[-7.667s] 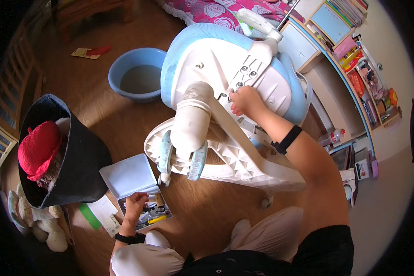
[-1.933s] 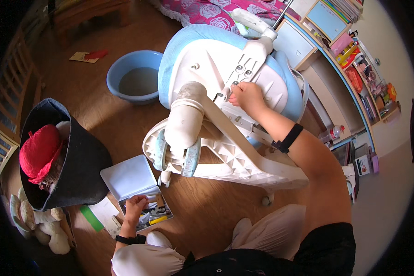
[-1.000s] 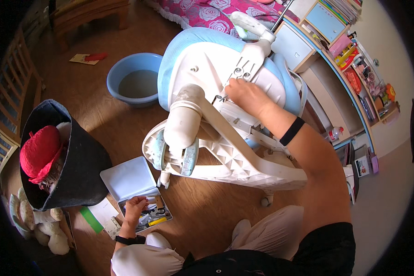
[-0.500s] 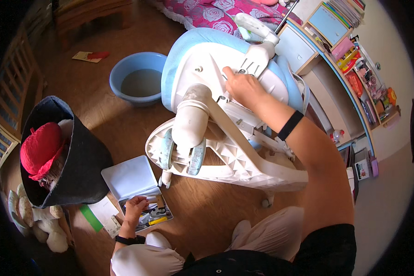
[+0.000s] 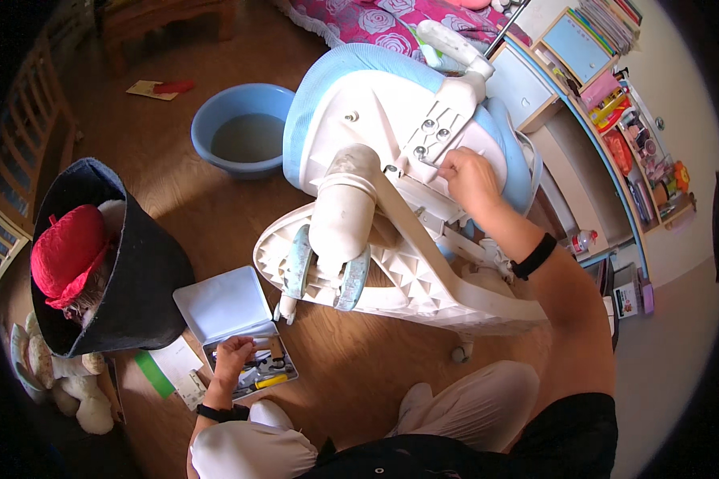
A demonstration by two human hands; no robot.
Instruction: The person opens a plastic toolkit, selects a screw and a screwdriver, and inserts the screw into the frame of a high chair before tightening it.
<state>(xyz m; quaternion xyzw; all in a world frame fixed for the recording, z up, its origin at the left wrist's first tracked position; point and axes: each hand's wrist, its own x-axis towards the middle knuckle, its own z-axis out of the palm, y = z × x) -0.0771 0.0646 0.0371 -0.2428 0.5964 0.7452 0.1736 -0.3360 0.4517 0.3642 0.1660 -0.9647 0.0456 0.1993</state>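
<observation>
A chair with light blue cushions (image 5: 315,104) and a white plastic underside lies tipped over, its bolted armrest bracket (image 5: 447,112) facing me. Beside that bracket my right hand (image 5: 473,182) is closed in a pinch on a thin hex key (image 5: 432,164), whose tip is at the lowest bolt (image 5: 420,152). The chair's white legged base (image 5: 423,287) with casters (image 5: 351,281) points toward me. Down at the left, my left hand (image 5: 233,358) rests over the open tool case (image 5: 224,307), fingers closed; what they hold is hidden. Pliers and a yellow-handled tool (image 5: 272,382) lie inside.
A blue basin of water (image 5: 240,100) stands on the floor behind. At left is a dark bin (image 5: 148,279) with a red hat (image 5: 70,254), near plush toys (image 5: 84,395). A desk with shelves (image 5: 567,120) lines the right; a pink bedspread (image 5: 359,24) is at the back.
My right hand has moved down and right from the bracket, uncovering its bolts; the hex key now shows at the lowest one. My left hand has stayed over the tool case.
</observation>
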